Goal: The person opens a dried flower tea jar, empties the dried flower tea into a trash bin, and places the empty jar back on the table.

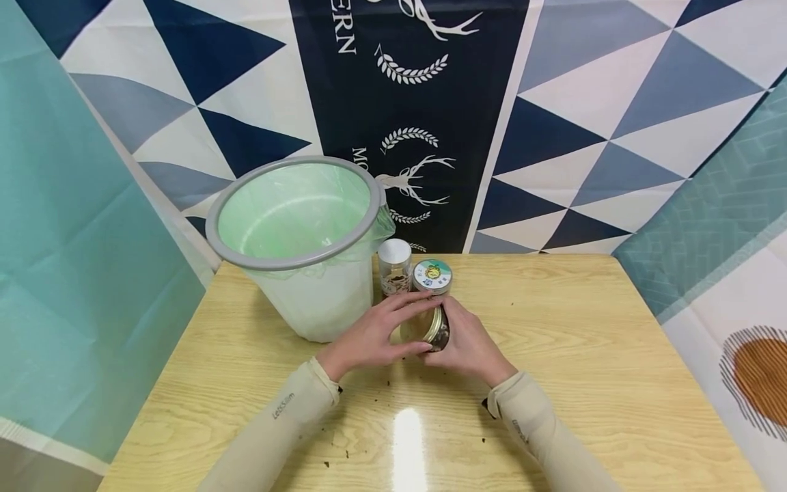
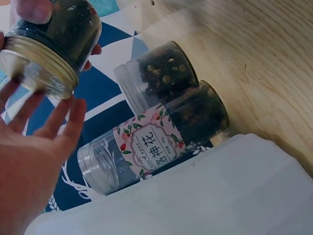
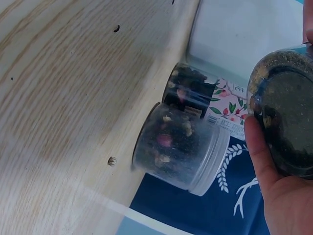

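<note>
Sleeved forearms nearest, low over the bench point(image 1: 553, 321). Right hand point(image 1: 470, 345) clamped round tilted jar point(image 1: 430, 326) of dark tea; left hand point(image 1: 375, 335), fingers straight, just beside its threaded mouth. Best kept level, clear of two jars point(image 1: 412, 273) beyond, beside bin point(image 1: 295, 239).

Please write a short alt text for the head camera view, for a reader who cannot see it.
Two hands, the left hand and the right hand, hold a tilted jar over a wooden table. Behind them stand two more jars and a bin with a green liner.
</note>
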Tool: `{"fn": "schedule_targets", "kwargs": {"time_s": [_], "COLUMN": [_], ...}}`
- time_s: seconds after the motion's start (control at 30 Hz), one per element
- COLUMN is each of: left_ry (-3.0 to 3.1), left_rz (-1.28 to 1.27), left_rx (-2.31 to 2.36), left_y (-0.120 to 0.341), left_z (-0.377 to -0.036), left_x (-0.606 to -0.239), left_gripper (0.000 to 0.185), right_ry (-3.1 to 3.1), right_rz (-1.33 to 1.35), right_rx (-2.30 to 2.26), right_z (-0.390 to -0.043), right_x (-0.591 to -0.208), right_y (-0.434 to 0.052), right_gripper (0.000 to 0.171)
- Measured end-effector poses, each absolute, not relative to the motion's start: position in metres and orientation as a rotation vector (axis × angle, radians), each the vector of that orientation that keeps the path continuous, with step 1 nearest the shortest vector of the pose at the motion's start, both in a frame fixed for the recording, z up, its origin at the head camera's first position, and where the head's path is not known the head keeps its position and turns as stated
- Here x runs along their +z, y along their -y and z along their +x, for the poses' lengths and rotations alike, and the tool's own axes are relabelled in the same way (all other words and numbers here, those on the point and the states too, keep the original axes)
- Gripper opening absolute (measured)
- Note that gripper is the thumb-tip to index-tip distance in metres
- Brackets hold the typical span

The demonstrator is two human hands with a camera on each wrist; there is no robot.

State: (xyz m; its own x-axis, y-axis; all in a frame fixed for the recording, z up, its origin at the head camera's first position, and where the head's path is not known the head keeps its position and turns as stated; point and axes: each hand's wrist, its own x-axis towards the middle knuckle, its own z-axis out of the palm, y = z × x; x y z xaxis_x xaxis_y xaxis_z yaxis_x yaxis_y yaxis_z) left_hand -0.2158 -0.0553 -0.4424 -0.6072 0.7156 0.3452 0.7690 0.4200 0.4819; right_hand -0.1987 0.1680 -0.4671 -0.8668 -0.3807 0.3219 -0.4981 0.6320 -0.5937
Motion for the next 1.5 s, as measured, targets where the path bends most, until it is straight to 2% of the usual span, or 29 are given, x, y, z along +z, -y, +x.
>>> {"fn": "schedule_targets", "kwargs": {"time_s": [0.17, 0.3, 0.53, 0.7, 0.87, 1.0, 1.17, 1.5], "left_ry": [2.599, 2.577, 2.504, 2.529, 2.57, 2.547, 2.499, 2.624], "left_rz": [-1.255, -1.281, -1.413, -1.32, -1.232, -1.314, -1.401, -1.165], "left_rx": [-0.901, -0.893, -0.93, -0.943, -0.911, -0.978, -1.021, -0.985], "left_y": [0.0517, 0.0528, 0.0546, 0.0511, 0.0487, 0.0531, 0.0565, 0.0519], "left_z": [-0.2138, -0.2119, -0.2152, -0.2161, -0.2163, -0.2165, -0.2177, -0.2141], "left_x": [-0.4414, -0.4411, -0.4424, -0.4416, -0.4411, -0.4419, -0.4424, -0.441], "left_gripper": [0.076, 0.081, 0.069, 0.069, 0.074, 0.078, 0.072, 0.073], "right_ry": [2.703, 2.709, 2.707, 2.707, 2.707, 2.697, 2.697, 2.708], "right_rz": [0.72, 0.714, 0.704, 0.713, 0.725, 0.731, 0.728, 0.736], "right_rx": [1.049, 1.067, 1.084, 1.086, 1.065, 1.067, 1.067, 1.089], "right_z": [-0.1999, -0.1996, -0.1994, -0.2006, -0.2018, -0.2009, -0.2007, -0.202], "right_x": [-0.4674, -0.4674, -0.4651, -0.4641, -0.4641, -0.4627, -0.4628, -0.4643], "right_y": [-0.1673, -0.1682, -0.17, -0.169, -0.169, -0.1689, -0.1685, -0.165], "right_gripper": [0.101, 0.101, 0.099, 0.098, 0.104, 0.102, 0.099, 0.105]}}
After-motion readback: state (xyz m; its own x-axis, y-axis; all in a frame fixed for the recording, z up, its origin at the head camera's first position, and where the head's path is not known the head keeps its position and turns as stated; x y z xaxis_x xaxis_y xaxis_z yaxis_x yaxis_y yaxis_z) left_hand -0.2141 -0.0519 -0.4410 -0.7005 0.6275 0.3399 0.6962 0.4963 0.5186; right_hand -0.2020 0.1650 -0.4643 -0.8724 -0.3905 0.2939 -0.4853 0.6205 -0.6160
